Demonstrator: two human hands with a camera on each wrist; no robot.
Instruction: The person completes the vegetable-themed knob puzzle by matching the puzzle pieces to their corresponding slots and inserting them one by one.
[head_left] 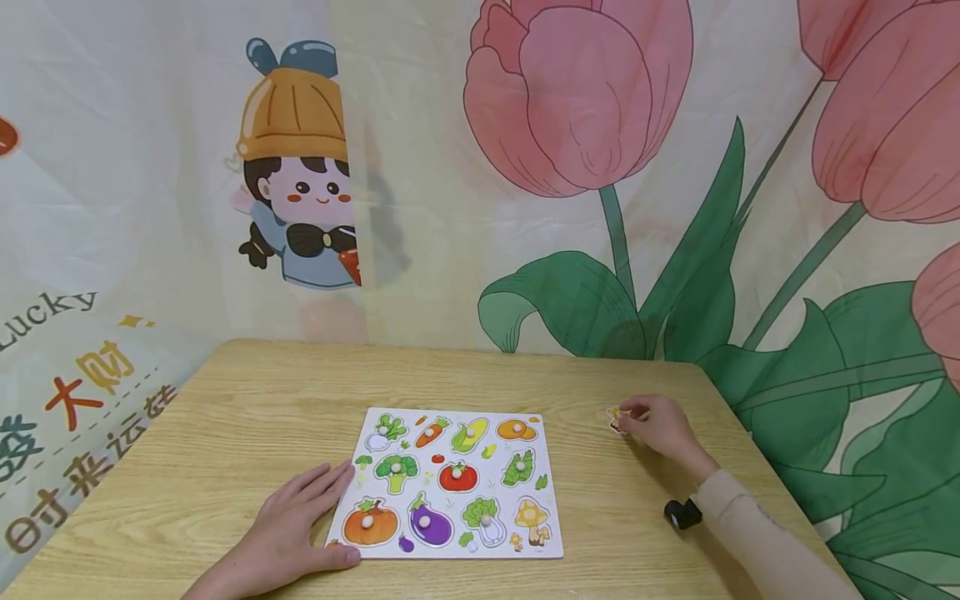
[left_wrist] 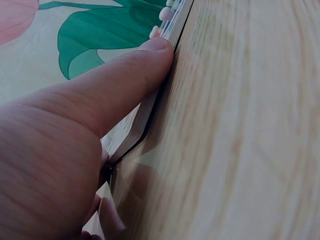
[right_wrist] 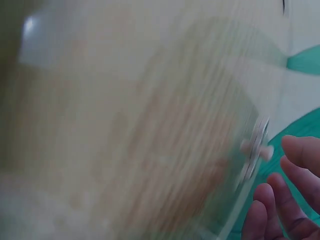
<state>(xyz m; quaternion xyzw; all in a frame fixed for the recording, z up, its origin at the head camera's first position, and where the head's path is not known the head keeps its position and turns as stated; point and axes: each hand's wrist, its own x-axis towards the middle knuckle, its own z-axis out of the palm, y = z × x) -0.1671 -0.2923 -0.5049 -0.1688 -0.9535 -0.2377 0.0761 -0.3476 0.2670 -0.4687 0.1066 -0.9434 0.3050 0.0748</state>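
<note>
A white wooden vegetable puzzle board [head_left: 442, 492] lies on the table, with knobbed pieces such as a tomato [head_left: 458, 477], a pumpkin [head_left: 370, 525] and an eggplant [head_left: 431, 521] in it. The mushroom spot [head_left: 532, 518] at its lower right shows no knob. My left hand [head_left: 288, 521] rests at the board's left side, fingers extended, its thumb [left_wrist: 150, 52] touching the near edge. To the right of the board, my right hand [head_left: 663, 429] is at a small mushroom puzzle piece [head_left: 615, 419]. The right wrist view shows this piece [right_wrist: 255, 150] with its knob slightly apart from the fingertips [right_wrist: 295, 147].
The wooden table [head_left: 615, 517] extends around the board. Behind it hangs a curtain [head_left: 420, 317] printed with tulips and a cartoon figure. A black camera [head_left: 682, 514] sits on the right wrist.
</note>
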